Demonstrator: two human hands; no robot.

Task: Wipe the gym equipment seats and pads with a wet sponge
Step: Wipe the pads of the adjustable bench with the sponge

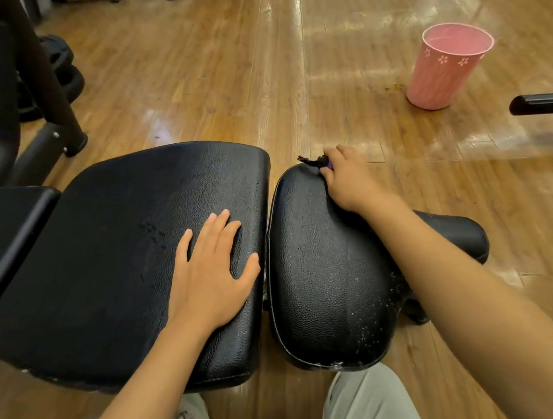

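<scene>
The right hand grips a dark, ragged sponge at the far edge of the black leather seat pad; unwiped length runs back toward the body; the left hand rests flat, fingers spread, on the wider black pad.

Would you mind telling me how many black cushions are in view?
3: a big one under the left hand, one beside it, one behind the right arm.

A gym: padded bench (black vinyl), weight plates.
</scene>
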